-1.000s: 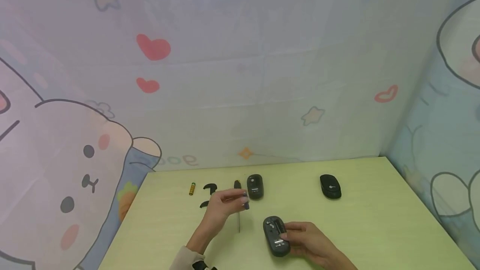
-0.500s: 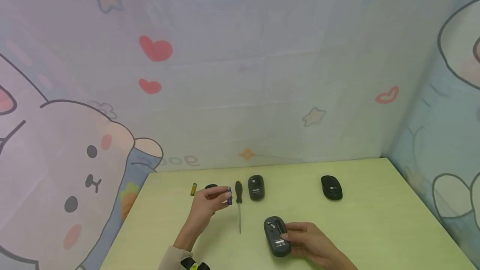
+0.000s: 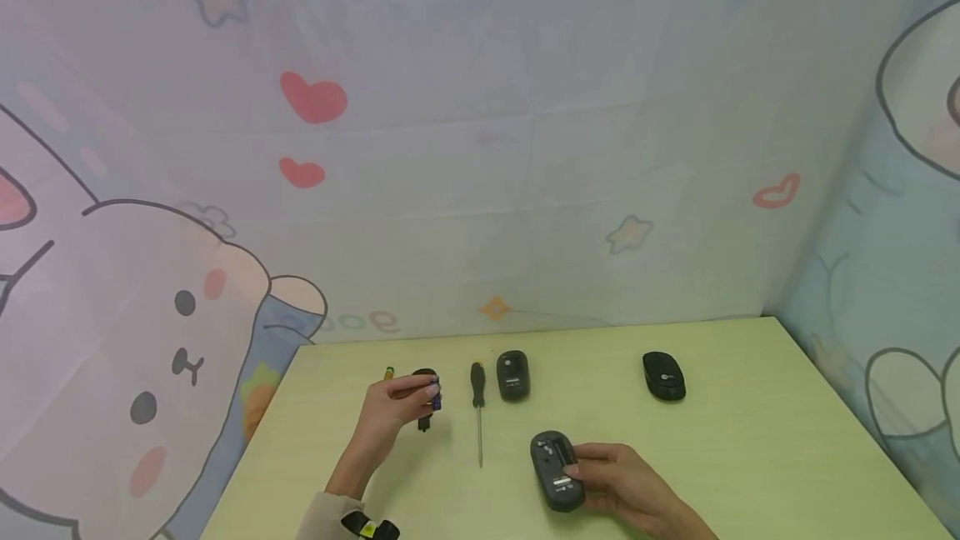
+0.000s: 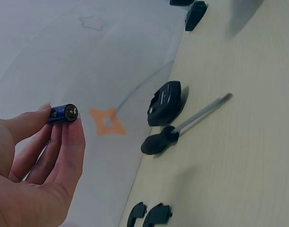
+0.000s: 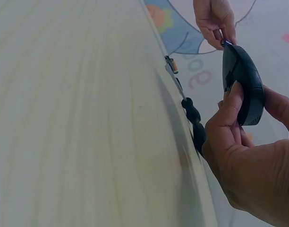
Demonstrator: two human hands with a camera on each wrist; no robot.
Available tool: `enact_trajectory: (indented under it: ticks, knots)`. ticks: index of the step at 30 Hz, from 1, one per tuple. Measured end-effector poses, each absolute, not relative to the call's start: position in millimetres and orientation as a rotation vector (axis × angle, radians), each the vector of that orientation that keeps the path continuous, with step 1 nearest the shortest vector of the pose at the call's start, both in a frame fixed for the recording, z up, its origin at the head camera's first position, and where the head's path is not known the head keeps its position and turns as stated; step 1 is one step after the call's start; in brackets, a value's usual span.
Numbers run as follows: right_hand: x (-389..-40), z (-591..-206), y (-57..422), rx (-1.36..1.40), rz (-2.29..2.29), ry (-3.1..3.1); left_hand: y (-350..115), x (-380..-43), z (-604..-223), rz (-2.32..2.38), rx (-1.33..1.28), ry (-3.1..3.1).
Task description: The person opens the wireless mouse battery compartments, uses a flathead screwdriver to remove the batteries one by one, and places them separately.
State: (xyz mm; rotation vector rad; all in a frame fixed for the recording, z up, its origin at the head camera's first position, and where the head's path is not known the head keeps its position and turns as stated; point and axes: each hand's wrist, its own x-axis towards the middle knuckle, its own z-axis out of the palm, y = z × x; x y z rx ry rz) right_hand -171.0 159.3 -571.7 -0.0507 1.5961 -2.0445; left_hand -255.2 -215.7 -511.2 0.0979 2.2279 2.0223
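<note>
My left hand [image 3: 388, 407] pinches a small blue battery [image 4: 64, 113] between thumb and fingertips, held above the table's left part. My right hand [image 3: 618, 482] grips a dark computer mouse [image 3: 557, 473], its underside facing up with the battery slot uncovered. In the right wrist view that mouse [image 5: 243, 85] appears edge-on between thumb and fingers. Behind the left hand lie black mouse covers [image 4: 156, 215], partly hidden in the head view. A yellow-green battery [image 3: 389, 373] peeks out beyond the left fingers.
A screwdriver [image 3: 479, 407] lies on the table between the hands, its shaft toward me. Just right of its handle sits another mouse [image 3: 513, 375], and a third black mouse [image 3: 663, 375] rests farther right. A printed cloth [image 3: 480, 148] hangs along the table's back edge.
My left hand has moved left with the blue battery, from over the screwdriver to over the black covers. The right hand and its mouse have stayed almost in place.
</note>
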Motion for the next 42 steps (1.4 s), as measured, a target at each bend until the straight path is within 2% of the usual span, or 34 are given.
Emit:
enact_trajectory:
  ticks: [9,19,42]
  knots:
    - [-171.7,-574.3,159.9,-0.04,-2.043,1.597,-237.6,-266.0,-521.8,2.06,0.037,2.195]
    - [-169.1,-577.7,160.5,-0.052,-2.046,1.579,-265.0,-272.2,-535.5,1.904,0.026,2.257]
    - [-171.8,-578.4,159.6,-0.05,-2.052,1.541,-303.0,-286.3,-555.3,1.688,-0.242,2.491]
